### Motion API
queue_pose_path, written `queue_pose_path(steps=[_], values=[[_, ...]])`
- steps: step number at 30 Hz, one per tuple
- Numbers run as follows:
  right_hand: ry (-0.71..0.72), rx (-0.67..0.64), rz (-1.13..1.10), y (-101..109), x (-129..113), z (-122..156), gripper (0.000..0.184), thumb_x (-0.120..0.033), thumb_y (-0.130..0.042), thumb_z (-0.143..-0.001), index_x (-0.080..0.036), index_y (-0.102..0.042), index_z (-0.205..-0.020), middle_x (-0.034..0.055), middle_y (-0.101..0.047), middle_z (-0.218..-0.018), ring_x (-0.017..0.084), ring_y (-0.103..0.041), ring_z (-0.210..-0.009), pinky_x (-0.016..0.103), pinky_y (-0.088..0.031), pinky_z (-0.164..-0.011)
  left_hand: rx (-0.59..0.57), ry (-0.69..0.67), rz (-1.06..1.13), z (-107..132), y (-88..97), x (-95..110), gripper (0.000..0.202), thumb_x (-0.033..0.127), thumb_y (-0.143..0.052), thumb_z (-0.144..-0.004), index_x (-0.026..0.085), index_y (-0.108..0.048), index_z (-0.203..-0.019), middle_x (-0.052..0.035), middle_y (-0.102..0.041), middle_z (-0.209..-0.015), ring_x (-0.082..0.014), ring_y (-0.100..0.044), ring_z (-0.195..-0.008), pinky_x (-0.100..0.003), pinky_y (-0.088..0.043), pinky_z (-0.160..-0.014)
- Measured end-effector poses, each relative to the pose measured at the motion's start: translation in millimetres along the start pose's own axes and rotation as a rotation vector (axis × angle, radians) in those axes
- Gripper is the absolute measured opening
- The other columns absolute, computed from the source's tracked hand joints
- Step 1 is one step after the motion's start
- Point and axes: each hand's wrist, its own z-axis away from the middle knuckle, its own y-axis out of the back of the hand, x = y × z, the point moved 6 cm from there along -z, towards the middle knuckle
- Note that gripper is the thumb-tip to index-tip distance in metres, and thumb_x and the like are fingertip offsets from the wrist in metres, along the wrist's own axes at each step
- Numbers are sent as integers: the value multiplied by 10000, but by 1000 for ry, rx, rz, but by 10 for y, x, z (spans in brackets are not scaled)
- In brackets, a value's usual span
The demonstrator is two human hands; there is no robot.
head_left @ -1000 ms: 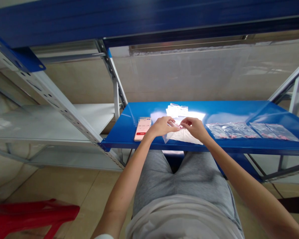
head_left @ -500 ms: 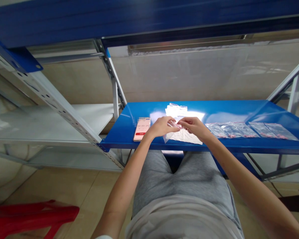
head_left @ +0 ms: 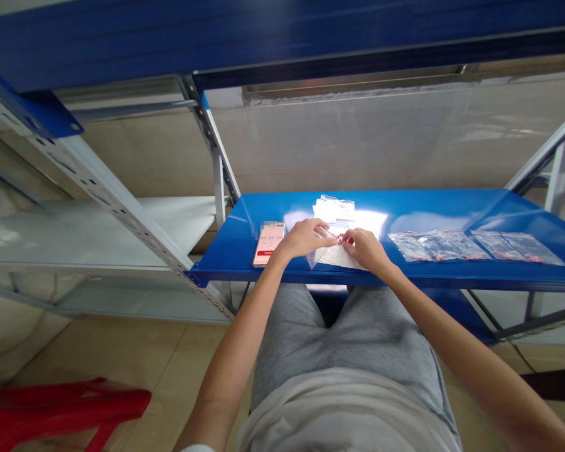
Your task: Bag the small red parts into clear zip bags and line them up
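Observation:
Both hands meet over the middle of the blue shelf point(head_left: 452, 210). My left hand point(head_left: 305, 237) has its fingers curled and pinches the top edge of a small clear plastic bag point(head_left: 335, 255) that lies under the hands. My right hand point(head_left: 366, 247) is closed in a pinch at the same bag, right beside small pink pieces point(head_left: 341, 238) at its mouth. A stack of empty clear bags point(head_left: 334, 207) lies just behind the hands.
A phone point(head_left: 269, 242) showing a running timer lies left of my left hand. Several filled clear bags with pink pieces point(head_left: 437, 245) lie in a row to the right. A grey shelf rack point(head_left: 98, 182) stands left, a red stool point(head_left: 61, 408) on the floor.
My right hand has slid a little left and toward me along the bag, closer to my left hand. The left hand has hardly moved.

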Motion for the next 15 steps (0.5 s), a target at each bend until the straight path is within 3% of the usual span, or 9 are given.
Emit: queue_pose_path(steps=[9, 15], values=[[4, 38, -27, 29, -30, 11, 190, -224, -567, -963, -174, -749, -981, 139, -738, -1022, 256, -662, -919, 326, -452, -769, -2, 8, -25, 7, 6, 9, 486, 462, -823, -731, 149, -737, -1092, -121, -767, -1081, -250, -712, -999, -273, -557, -764], [23, 154, -319, 323, -65, -4, 164, -282, -607, -910, -194, -735, -856, 67, -726, -790, 204, -618, -723, 309, -441, -689, -40, 7, -5, 6, -30, 6, 514, 453, -824, -736, 146, -722, -1136, -118, -766, -1077, -241, -721, -959, -279, -564, -742]])
